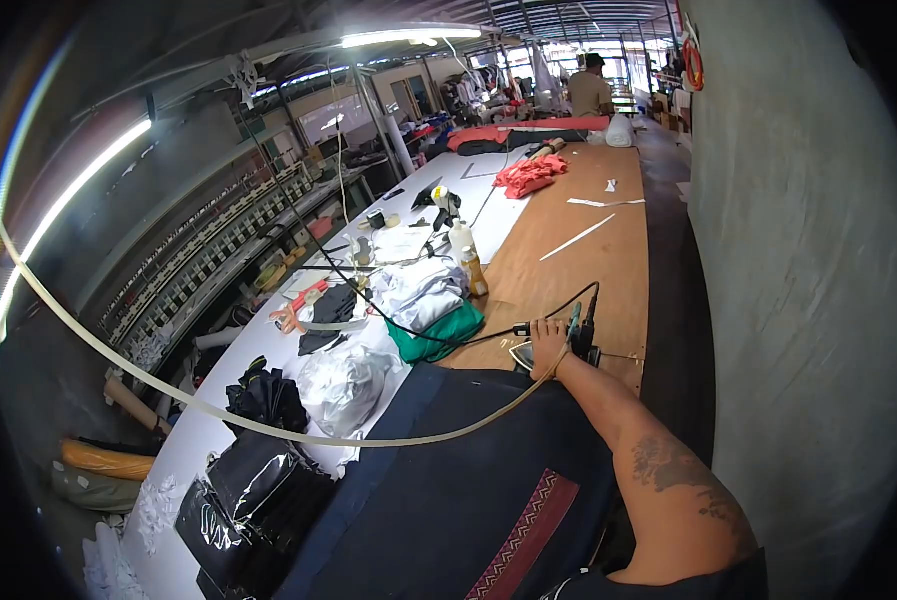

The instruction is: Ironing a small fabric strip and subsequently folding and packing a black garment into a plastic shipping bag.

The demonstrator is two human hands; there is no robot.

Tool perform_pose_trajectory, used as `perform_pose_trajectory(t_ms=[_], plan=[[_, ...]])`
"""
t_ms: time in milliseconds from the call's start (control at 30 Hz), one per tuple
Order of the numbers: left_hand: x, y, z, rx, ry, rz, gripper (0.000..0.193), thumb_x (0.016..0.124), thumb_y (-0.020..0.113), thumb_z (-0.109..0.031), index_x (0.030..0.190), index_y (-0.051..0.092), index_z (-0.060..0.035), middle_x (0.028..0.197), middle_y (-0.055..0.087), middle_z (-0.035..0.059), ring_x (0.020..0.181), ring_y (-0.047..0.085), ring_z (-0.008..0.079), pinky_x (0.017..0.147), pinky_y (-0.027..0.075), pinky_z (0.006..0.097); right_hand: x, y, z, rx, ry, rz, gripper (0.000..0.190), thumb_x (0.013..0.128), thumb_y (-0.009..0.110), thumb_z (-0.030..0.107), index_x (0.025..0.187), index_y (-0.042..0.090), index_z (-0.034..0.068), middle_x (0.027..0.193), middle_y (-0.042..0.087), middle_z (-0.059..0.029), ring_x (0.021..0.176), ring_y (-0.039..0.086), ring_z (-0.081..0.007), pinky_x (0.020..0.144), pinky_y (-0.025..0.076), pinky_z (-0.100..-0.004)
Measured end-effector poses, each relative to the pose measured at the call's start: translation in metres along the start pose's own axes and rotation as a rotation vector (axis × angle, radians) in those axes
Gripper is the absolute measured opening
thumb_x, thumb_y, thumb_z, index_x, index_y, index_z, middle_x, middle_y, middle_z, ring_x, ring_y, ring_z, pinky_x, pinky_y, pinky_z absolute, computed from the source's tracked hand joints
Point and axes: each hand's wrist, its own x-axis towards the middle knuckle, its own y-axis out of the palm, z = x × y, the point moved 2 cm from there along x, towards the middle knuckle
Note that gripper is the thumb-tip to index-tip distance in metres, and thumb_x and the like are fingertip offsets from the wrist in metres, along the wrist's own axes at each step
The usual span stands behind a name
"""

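My right hand (550,346) is wrapped around the handle of a steam iron (522,355) by the far edge of a dark ironing cloth (448,495). The handle is mostly hidden by my fingers. A pale hose (268,430) sweeps in from the left and runs up to the iron, and a black cord (490,336) also meets it. On the near part of the cloth lies a maroon fabric strip (542,517) with a zigzag-patterned border. My left hand is out of view.
Left of the cloth are glossy black plastic packages (250,495), a clear bag of white material (347,386), and folded green fabric (441,334) under white cloth (418,289). Bottles (472,270) stand beyond. A concrete wall (801,300) is at right; a person (589,86) stands far off.
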Motion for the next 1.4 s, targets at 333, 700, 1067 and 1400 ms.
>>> perform_pose_trajectory(t_ms=[333, 700, 1067, 1400], plan=[[0.024, 0.009, 0.005, -0.142, -0.307, 0.484, 0.049, 0.088, 0.07, -0.042, 0.128, 0.068, -0.0134, 0.136, 0.055, 0.0314, 0.125, 0.055, 0.0465, 0.106, 0.041, 0.0593, 0.002, 0.002, -0.001, 0.011, 0.014, -0.009, 0.113, 0.058, 0.073, 0.042, 0.149, 0.026, -0.006, 0.146, 0.036, -0.0254, 0.135, 0.035, -0.0411, 0.115, 0.021, -0.0546], [0.118, 0.0, 0.046, -0.612, -0.93, 1.519, 0.05, 0.088, 0.07, -0.041, 0.13, 0.066, -0.015, 0.136, 0.055, 0.0305, 0.125, 0.055, 0.0456, 0.106, 0.042, 0.0575, -0.001, 0.008, -0.01, -0.006, 0.031, -0.012, 0.112, 0.058, 0.073, 0.043, 0.148, 0.027, -0.006, 0.144, 0.037, -0.0242, 0.134, 0.034, -0.0405, 0.114, 0.02, -0.0533], [0.133, -0.051, 0.04, -0.642, -1.413, 1.828, 0.051, 0.087, 0.07, -0.041, 0.13, 0.064, -0.015, 0.138, 0.052, 0.0309, 0.124, 0.054, 0.0483, 0.101, 0.044, 0.0593, 0.004, -0.015, 0.004, 0.048, -0.026, 0.142, 0.115, 0.059, 0.079, 0.05, 0.148, 0.029, -0.002, 0.144, 0.039, -0.0224, 0.139, 0.034, -0.0391, 0.114, 0.023, -0.0602], [0.108, -0.028, 0.035, -0.616, -1.76, 1.469, 0.047, 0.084, 0.071, -0.039, 0.123, 0.069, -0.0117, 0.14, 0.052, 0.0259, 0.129, 0.05, 0.043, 0.106, 0.04, 0.0573, 0.005, -0.001, 0.004, 0.05, -0.017, 0.11, 0.118, 0.059, 0.076, 0.041, 0.152, 0.02, -0.005, 0.153, 0.03, -0.0231, 0.143, 0.029, -0.042, 0.118, 0.02, -0.0561]])
